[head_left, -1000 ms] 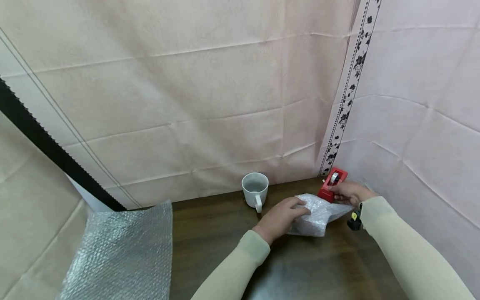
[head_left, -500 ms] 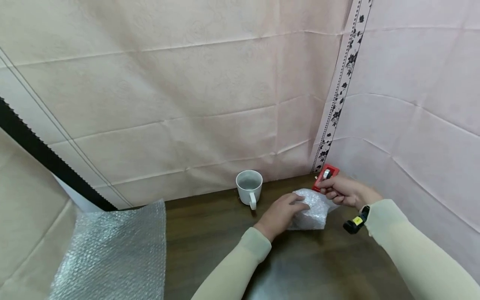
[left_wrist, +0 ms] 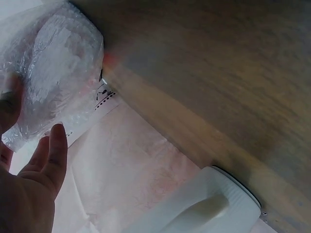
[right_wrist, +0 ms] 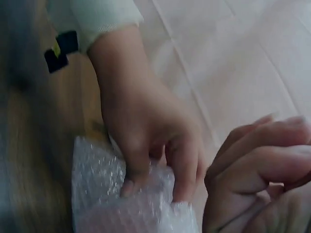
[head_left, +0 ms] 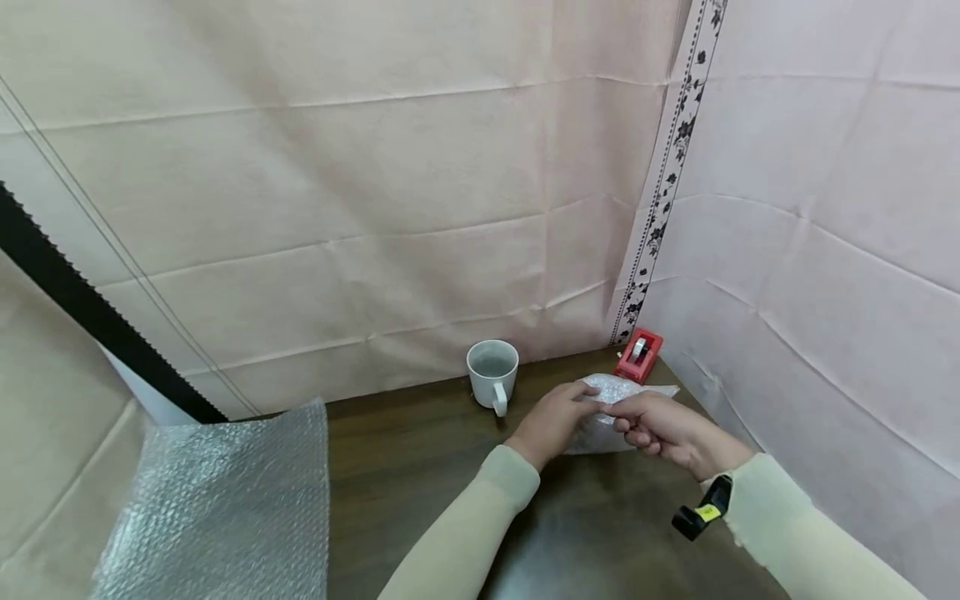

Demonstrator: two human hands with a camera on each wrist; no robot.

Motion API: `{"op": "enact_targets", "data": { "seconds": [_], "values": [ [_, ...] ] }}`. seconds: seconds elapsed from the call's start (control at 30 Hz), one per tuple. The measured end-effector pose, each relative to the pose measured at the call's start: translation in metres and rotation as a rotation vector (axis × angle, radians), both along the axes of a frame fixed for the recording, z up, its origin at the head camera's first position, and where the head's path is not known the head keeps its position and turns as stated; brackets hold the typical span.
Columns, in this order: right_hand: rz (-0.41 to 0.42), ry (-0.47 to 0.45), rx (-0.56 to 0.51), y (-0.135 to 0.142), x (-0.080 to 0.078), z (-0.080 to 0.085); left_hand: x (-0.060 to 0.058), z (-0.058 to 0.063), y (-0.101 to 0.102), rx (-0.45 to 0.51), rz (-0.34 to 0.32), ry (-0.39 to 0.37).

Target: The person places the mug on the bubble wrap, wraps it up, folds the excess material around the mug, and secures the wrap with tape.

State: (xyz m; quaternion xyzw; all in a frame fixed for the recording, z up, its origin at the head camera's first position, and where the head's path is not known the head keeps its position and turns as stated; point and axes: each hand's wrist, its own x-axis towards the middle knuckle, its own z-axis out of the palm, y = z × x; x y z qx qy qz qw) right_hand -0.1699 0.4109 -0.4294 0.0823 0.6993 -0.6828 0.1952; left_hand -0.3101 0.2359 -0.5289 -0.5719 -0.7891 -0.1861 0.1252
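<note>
A bundle in bubble wrap [head_left: 612, 386] lies on the table, its contents unclear. My left hand [head_left: 551, 423] grips its left side; in the right wrist view that hand's thumb and fingers [right_wrist: 183, 170] press into the wrap [right_wrist: 97, 177]. Over the bundle, my right hand [head_left: 678, 433] has its thumb and forefinger pinched together close to the left fingertips. Clear tape drawn from the dispenser would be too thin to make out there. The red tape dispenser [head_left: 639, 356] stands just behind the bundle, apart from both hands.
Left of the bundle a white mug [head_left: 492, 371] stands upright, handle toward me. A large bubble wrap sheet [head_left: 225, 500] covers the table's left side. Cloth-covered walls [head_left: 435, 192] rise behind and at the right. A black wrist strap [head_left: 703, 507] hangs from the right sleeve.
My right hand has left the red dispenser and come leftward and nearer, over the bundle, fingers pinched. The left hand keeps its hold on the bundle.
</note>
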Motion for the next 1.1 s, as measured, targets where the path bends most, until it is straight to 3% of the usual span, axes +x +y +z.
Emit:
{"op": "enact_targets", "data": {
  "seconds": [0.17,0.43,0.7,0.93,1.03,1.1],
  "values": [
    [-0.001,0.009,0.043,-0.012,0.012,-0.015,-0.001,-0.002,0.004,-0.026,0.014,0.006],
    [-0.016,0.025,0.153,-0.021,0.016,-0.065,-0.004,-0.001,0.008,-0.036,0.037,-0.003],
    [-0.220,0.105,0.399,-0.023,0.008,-0.105,-0.009,0.007,0.013,-0.042,0.021,-0.060],
    [-0.366,0.067,0.320,-0.023,-0.001,-0.117,-0.006,0.016,0.014,-0.080,0.019,-0.169],
    [-0.382,-0.012,0.255,-0.024,-0.001,-0.126,-0.001,0.014,0.015,-0.080,0.035,-0.144],
    [-0.338,-0.067,0.208,-0.022,0.002,-0.131,0.002,0.010,0.016,-0.059,0.049,-0.108]
  ]
}}
